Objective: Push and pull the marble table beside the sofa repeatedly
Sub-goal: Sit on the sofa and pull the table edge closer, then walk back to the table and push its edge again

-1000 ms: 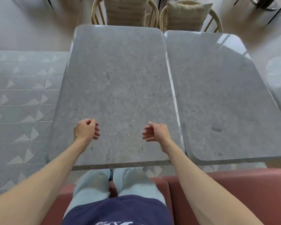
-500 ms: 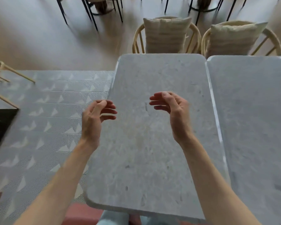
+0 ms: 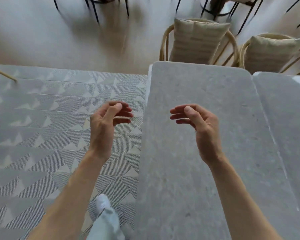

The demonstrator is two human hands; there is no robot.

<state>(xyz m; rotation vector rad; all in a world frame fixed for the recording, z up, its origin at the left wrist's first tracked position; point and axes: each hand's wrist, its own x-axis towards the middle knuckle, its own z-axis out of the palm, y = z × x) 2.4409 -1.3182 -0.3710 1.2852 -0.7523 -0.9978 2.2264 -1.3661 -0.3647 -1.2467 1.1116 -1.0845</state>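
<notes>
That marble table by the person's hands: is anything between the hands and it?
Nothing visible. The right hand hangs over the bare marble table; the left hand hangs over the patterned rug beside the table's left edge. Both hold nothing.

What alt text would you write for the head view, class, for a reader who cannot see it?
Two bare hands, the left hand over a patterned rug and the right hand over a grey marble table, hover with loosely curled fingers, holding nothing. A second table adjoins it; two cushioned chairs stand beyond.
</notes>
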